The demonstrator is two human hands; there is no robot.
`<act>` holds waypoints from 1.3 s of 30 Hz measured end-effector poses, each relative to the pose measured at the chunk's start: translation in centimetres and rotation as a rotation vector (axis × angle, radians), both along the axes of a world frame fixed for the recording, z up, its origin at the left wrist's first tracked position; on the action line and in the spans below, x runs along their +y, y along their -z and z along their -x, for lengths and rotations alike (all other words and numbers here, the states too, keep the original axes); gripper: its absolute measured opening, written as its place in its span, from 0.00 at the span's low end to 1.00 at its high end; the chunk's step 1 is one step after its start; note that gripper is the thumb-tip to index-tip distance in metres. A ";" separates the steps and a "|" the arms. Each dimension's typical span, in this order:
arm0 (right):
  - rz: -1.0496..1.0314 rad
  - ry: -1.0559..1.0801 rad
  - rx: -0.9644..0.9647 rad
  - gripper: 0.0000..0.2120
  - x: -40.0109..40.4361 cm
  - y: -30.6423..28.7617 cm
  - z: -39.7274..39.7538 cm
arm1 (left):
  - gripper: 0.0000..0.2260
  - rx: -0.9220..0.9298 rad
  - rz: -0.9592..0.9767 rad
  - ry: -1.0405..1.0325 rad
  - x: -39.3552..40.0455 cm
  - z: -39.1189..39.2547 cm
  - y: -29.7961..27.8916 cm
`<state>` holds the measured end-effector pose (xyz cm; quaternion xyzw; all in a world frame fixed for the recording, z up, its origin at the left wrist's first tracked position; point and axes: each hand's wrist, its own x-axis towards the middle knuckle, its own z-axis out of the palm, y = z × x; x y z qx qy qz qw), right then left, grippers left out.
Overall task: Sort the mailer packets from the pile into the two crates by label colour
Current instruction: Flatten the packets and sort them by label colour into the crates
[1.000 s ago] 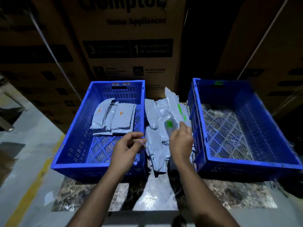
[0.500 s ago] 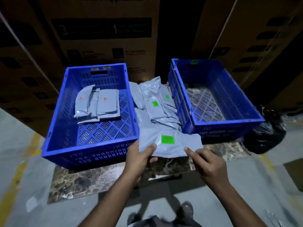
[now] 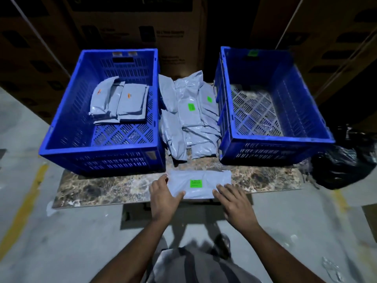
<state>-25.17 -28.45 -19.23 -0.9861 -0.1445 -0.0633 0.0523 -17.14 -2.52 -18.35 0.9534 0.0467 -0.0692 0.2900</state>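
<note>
A grey mailer packet (image 3: 201, 185) with a green label lies flat on the marble tabletop (image 3: 112, 188) near its front edge. My left hand (image 3: 163, 194) rests on the packet's left end, thumb laid over it. The straight fingers of my right hand (image 3: 234, 199) touch its right end. The pile of grey packets (image 3: 189, 123), two showing green labels, sits between the crates. Several orange-labelled packets (image 3: 126, 103) lie in the left blue crate (image 3: 98, 148). The right blue crate (image 3: 275, 139) has a green sticker (image 3: 253, 52) on its far rim and holds no packets.
Large cardboard cartons (image 3: 132, 27) stand close behind the table. A black plastic bag (image 3: 346, 164) lies on the floor by the right crate. Grey concrete floor with a yellow line (image 3: 24, 201) runs along the left.
A green-labelled packet was lifted from the pile, held up with both hands, then laid on the table's front edge. The view has pulled back and tilted down.
</note>
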 end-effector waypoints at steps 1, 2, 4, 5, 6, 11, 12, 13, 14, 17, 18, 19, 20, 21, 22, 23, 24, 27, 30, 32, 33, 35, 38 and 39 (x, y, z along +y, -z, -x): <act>-0.046 0.018 0.016 0.31 0.3 -0.4 -0.2 | 0.33 -0.078 -0.052 0.029 -0.2 0.4 -0.2; -0.089 0.031 0.018 0.29 0.7 -0.7 -0.6 | 0.30 -0.163 -0.100 0.094 -0.4 0.7 -0.3; -0.135 0.063 0.035 0.25 2.1 -1.1 -1.9 | 0.22 -0.296 -0.175 0.270 -1.0 1.1 -0.5; -0.130 0.085 0.059 0.24 2.9 -1.0 -2.8 | 0.20 -0.319 -0.204 0.349 -1.4 0.9 -0.5; -0.117 0.109 0.093 0.24 3.6 -0.7 -3.7 | 0.20 -0.319 -0.228 0.420 -1.7 0.5 -0.3; -0.011 0.164 0.258 0.27 5.1 1.8 -5.2 | 0.28 -0.141 -0.365 0.696 -2.0 -1.3 1.6; 0.001 0.165 0.264 0.28 5.1 2.1 -5.1 | 0.29 -0.132 -0.392 0.714 -1.8 -1.4 2.2; 0.006 0.167 0.261 0.28 5.1 2.2 -5.0 | 0.29 -0.130 -0.411 0.719 -1.6 -1.4 2.5; 0.005 0.173 0.258 0.28 5.2 2.4 -5.0 | 0.29 -0.128 -0.417 0.719 -1.5 -1.4 2.9; -0.020 0.196 0.256 0.27 5.3 2.7 -4.8 | 0.29 -0.120 -0.409 0.722 -1.5 -1.4 3.4; -0.036 0.195 0.237 0.27 5.3 2.9 -4.6 | 0.29 -0.123 -0.409 0.721 -1.5 -1.4 3.5; -0.060 0.190 0.222 0.28 5.2 3.0 -4.5 | 0.29 -0.123 -0.404 0.718 -1.5 -1.4 3.5; -0.090 0.184 0.212 0.28 5.2 3.0 -4.4 | 0.29 -0.116 -0.392 0.715 -1.5 -1.4 3.5; -0.120 0.179 0.204 0.28 5.1 3.0 -4.4 | 0.29 -0.105 -0.379 0.711 -1.5 -1.4 3.5; -0.143 0.177 0.196 0.28 5.0 3.0 -4.3 | 0.29 -0.096 -0.371 0.708 -1.5 -1.4 3.5; -0.155 0.176 0.195 0.28 5.0 3.0 -4.3 | 0.30 -0.087 -0.369 0.705 -1.5 -1.4 3.6; -0.159 0.171 0.201 0.28 4.9 2.9 -4.3 | 0.31 -0.079 -0.369 0.704 -1.5 -1.5 3.7; -0.141 0.137 0.232 0.28 4.3 2.6 -4.5 | 0.33 -0.066 -0.361 0.710 -1.3 -1.6 3.6; -0.175 0.265 0.279 0.29 2.2 2.3 -4.4 | 0.34 -0.056 -0.357 0.715 -1.1 -1.8 3.6; -0.193 0.344 0.341 0.32 0.5 2.2 -4.4 | 0.35 -0.054 -0.360 0.710 -1.2 -1.9 3.4; -0.166 0.357 0.353 0.35 -0.1 2.1 -4.4 | 0.35 -0.046 -0.360 0.711 -1.2 -1.8 3.2; -0.111 0.404 0.369 0.38 -0.8 1.9 -4.3 | 0.37 -0.031 -0.351 0.715 -1.2 -1.7 3.0; -0.131 0.568 0.376 0.38 -0.6 1.6 -4.4 | 0.33 -0.014 -0.303 0.693 -1.0 -2.0 2.5; -0.133 0.601 0.336 0.37 -0.3 1.1 -4.3 | 0.32 -0.021 -0.292 0.685 -0.9 -2.1 2.3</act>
